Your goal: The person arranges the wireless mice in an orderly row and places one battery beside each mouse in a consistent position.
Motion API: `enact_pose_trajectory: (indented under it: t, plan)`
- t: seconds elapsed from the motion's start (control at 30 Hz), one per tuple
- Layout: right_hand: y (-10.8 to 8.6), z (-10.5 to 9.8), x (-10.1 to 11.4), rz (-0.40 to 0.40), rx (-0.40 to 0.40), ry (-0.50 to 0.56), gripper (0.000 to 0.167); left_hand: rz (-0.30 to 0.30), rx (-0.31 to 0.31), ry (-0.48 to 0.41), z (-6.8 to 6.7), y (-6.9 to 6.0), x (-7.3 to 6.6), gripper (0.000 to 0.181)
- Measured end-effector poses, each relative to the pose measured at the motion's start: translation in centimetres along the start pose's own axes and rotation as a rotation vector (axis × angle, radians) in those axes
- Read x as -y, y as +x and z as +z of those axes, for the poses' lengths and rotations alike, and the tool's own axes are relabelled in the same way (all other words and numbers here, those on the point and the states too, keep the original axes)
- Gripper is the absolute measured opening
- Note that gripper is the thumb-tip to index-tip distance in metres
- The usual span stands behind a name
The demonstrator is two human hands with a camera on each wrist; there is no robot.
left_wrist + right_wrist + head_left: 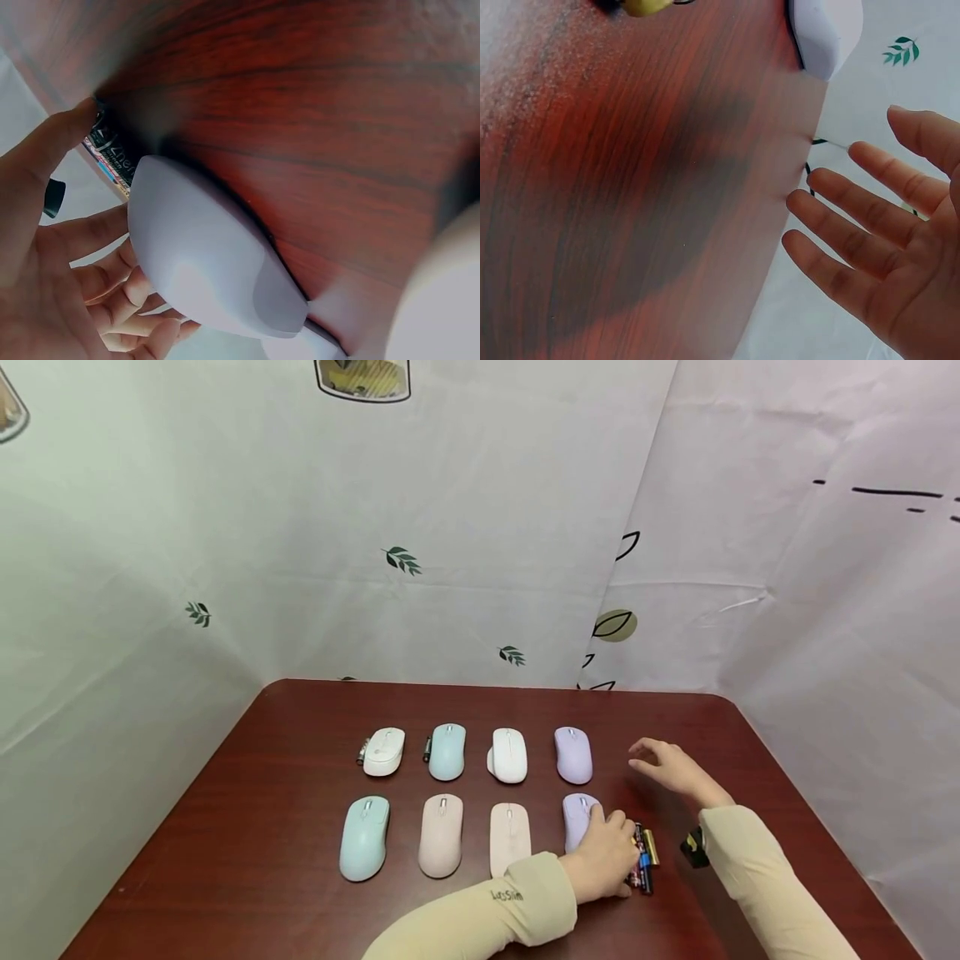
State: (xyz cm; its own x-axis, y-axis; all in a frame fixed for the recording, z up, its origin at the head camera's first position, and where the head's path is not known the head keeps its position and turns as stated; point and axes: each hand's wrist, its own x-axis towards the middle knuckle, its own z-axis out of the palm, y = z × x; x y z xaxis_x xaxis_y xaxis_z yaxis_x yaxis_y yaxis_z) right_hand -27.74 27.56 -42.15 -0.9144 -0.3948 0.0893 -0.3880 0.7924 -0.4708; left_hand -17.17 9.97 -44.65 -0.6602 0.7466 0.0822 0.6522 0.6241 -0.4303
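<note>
My left hand [602, 857] reaches to the right side of the front lilac mouse [576, 818]. It pinches a dark battery [111, 146], thumb on one end; the lilac mouse [202, 247] hides the index fingertip in the left wrist view. More batteries [647, 860], black, blue and gold, lie side by side just right of that hand. My right hand [675, 768] hovers above the table's right part, to the right of the rear lilac mouse [573, 756]. Its fingers [847, 232] are spread and hold nothing.
Left of the lilac mice, two rows hold white [510, 756], blue [447, 752], teal [365, 839] and pink mice [441, 835]. Small batteries [363, 752] lie against two rear ones. A black-and-yellow thing [695, 847] sits by my right sleeve. Pale cloth [480, 527] surrounds the dark red table [247, 827].
</note>
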Motion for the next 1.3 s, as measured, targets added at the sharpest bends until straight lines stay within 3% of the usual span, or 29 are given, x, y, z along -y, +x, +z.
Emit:
enact_pose_trajectory:
  t: [0.2,0.57,0.87,1.03,1.3]
  plan:
    - [0.1,0.2,0.4,-0.003,0.003,0.014,0.025,0.003,-0.021,-0.037,0.4,-0.2,0.2,0.044]
    - [0.8,0.8,1.5,-0.020,0.027,0.015,0.024,0.054,-0.030,-0.025,0.7,-0.8,0.7,0.069]
    - [1.0,1.1,2.1,-0.038,0.051,0.007,0.024,0.099,-0.072,-0.062,0.0,-1.6,1.4,0.065]
    - [1.0,0.7,2.5,-0.036,0.066,0.002,0.023,0.119,-0.065,-0.098,-0.1,-1.5,1.8,0.065]
    - [1.6,0.6,3.4,-0.060,0.087,0.000,0.024,0.080,-0.085,-0.166,0.1,-2.8,3.7,0.061]
